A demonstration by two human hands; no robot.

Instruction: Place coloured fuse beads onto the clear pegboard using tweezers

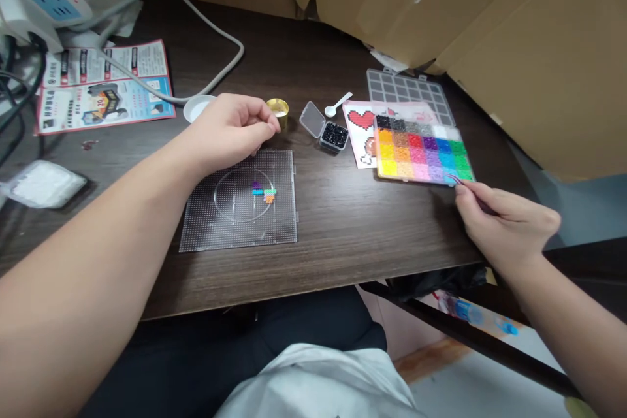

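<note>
Your right hand [507, 222] pinches the tweezers [456, 178], their tips at the near right part of the bead box [411, 180], by the blue and green compartments. The box lies on the table [337, 228], partly over a card [360, 137]. Your left hand [232, 134], loosely curled, is at the far edge of the pegboard [235, 235]; whether it holds anything, I cannot tell. Coloured beads [257, 192] sit on the board. Beyond, between board and box, are the tin [283, 119], an open case [312, 119] of black beads and a spoon [337, 106].

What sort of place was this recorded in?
Likely a bead-craft workspace: a dark wood-grain desk holds a flat clear plastic pegboard and a compartmented clear plastic box of multicoloured beads.
</note>
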